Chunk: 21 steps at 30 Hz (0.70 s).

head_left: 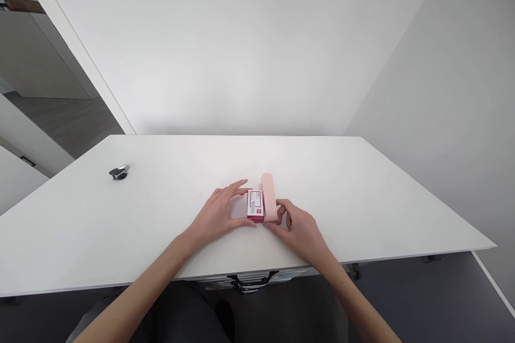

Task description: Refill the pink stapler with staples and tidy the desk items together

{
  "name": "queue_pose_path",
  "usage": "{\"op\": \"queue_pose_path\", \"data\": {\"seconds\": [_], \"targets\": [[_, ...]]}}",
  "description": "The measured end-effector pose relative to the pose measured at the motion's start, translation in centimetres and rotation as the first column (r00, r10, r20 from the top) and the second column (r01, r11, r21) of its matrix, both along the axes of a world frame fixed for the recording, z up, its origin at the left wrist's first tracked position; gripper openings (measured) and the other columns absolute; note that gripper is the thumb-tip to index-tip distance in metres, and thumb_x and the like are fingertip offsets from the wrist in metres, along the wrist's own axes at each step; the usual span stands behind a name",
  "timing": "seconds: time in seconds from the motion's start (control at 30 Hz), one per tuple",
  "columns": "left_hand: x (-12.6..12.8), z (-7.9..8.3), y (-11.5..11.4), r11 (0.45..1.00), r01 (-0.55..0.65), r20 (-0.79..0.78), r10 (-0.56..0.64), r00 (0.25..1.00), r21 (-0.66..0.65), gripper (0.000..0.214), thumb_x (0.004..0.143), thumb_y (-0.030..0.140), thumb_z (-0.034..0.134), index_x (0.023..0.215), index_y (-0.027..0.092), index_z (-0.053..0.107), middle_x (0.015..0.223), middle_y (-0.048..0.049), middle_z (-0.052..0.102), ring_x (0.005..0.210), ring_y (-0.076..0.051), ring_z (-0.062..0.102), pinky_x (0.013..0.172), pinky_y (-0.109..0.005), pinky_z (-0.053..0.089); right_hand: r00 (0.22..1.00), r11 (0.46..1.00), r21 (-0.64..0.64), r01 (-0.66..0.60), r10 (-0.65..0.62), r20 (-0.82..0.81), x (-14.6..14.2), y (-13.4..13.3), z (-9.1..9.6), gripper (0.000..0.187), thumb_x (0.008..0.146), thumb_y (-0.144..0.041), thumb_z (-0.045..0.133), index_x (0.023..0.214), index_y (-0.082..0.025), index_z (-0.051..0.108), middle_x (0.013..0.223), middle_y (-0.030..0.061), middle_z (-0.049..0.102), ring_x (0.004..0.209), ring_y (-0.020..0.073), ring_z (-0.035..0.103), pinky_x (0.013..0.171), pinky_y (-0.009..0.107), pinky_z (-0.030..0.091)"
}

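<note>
A small red-and-white box of staples [255, 203] lies on the white table, close to its front edge. My left hand [219, 211] holds the box from the left, with the thumb at its near edge and a finger at its far edge; the index finger stays raised. Right alongside the box is a pink stapler [269, 198], its long side pointing away from me. Its near end is in my right hand [300, 228], thumb at the front and curled fingers against the right side.
A black and chrome staple remover [119, 172] lies at the left of the white table [354, 187]. Behind the table stands a white wall [241, 53]. Below the front edge is a black handle [253, 280]. An open doorway shows at the upper left.
</note>
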<state>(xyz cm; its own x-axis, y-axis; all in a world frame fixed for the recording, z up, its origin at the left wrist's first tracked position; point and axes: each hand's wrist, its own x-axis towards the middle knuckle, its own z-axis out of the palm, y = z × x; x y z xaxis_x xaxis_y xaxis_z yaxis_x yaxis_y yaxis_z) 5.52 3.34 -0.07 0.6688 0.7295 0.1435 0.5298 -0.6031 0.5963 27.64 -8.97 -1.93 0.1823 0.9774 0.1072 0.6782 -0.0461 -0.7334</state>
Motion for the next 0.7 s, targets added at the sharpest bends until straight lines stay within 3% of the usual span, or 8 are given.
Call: {"op": "queue_pose_path", "data": {"seconds": [0.23, 0.37, 0.43, 0.5, 0.6, 0.7], "targets": [[-0.3, 0.1, 0.0, 0.999, 0.037, 0.054, -0.038, 0.998, 0.027, 0.104, 0.073, 0.07, 0.084, 0.159, 0.036, 0.037, 0.153, -0.0083, 0.059, 0.14, -0.035, 0.055, 0.114, -0.055, 0.046, 1.0, 1.0, 0.002, -0.007, 0.007, -0.004, 0.1, 0.0, -0.1, 0.035, 0.095, -0.05, 0.065, 0.124, -0.029, 0.063, 0.086, -0.0035, 0.069, 0.064, 0.0167, 0.059, 0.065, 0.031, 0.048], [-2.6, 0.0, 1.8, 0.981, -0.105, 0.083, 0.092, 0.992, 0.165, 0.069, 0.093, 0.063, 0.065, 0.152, 0.032, 0.047, 0.153, -0.0102, 0.057, 0.141, -0.033, 0.053, 0.117, -0.054, 0.043, 1.0, 1.0, -0.003, -0.006, 0.006, -0.008, 0.1, 0.0, -0.4, 0.035, 0.095, -0.048, 0.065, 0.124, -0.03, 0.063, 0.086, -0.0035, 0.068, 0.062, 0.0165, 0.056, 0.065, 0.032, 0.048], [-4.9, 0.0, 3.6, 0.919, -0.248, 0.111, 0.224, 0.968, 0.306, 0.054, 0.101, 0.058, 0.053, 0.146, 0.028, 0.051, 0.15, -0.0117, 0.059, 0.142, -0.033, 0.05, 0.121, -0.057, 0.036, 1.0, 1.0, -0.011, -0.006, 0.006, -0.014, 0.1, 0.0, -0.5, 0.036, 0.094, -0.048, 0.066, 0.125, -0.03, 0.062, 0.087, -0.0036, 0.068, 0.063, 0.0168, 0.056, 0.065, 0.032, 0.048], [-7.9, 0.2, 5.6, 0.808, -0.403, 0.129, 0.387, 0.913, 0.431, 0.05, 0.101, 0.056, 0.052, 0.139, 0.025, 0.054, 0.148, -0.0136, 0.058, 0.144, -0.036, 0.046, 0.122, -0.061, 0.031, 1.0, 1.0, -0.019, -0.01, 0.01, -0.018, 0.0, 0.0, -0.6, 0.036, 0.095, -0.049, 0.066, 0.126, -0.03, 0.062, 0.087, -0.0036, 0.068, 0.064, 0.0172, 0.055, 0.065, 0.032, 0.048], [-13.0, 0.9, 8.1, 0.635, -0.592, 0.102, 0.635, 0.766, 0.497, 0.055, 0.098, 0.059, 0.053, 0.137, 0.02, 0.055, 0.154, -0.0191, 0.048, 0.147, -0.045, 0.036, 0.119, -0.067, 0.028, 1.0, 0.999, -0.027, -0.016, 0.015, -0.021, 0.0, -0.1, -0.5, 0.035, 0.095, -0.049, 0.065, 0.124, -0.03, 0.062, 0.086, -0.0038, 0.067, 0.064, 0.0176, 0.054, 0.065, 0.032, 0.047], [-17.2, 2.2, 9.5, 0.567, -0.649, -0.005, 0.755, 0.656, 0.508, 0.054, 0.101, 0.058, 0.046, 0.138, 0.019, 0.051, 0.153, -0.0153, 0.047, 0.147, -0.044, 0.034, 0.118, -0.066, 0.029, 1.0, 0.999, -0.034, -0.014, 0.013, -0.02, -0.2, -0.1, -0.5, 0.033, 0.095, -0.05, 0.064, 0.123, -0.031, 0.062, 0.085, -0.0042, 0.067, 0.063, 0.0177, 0.054, 0.064, 0.032, 0.047]]}}
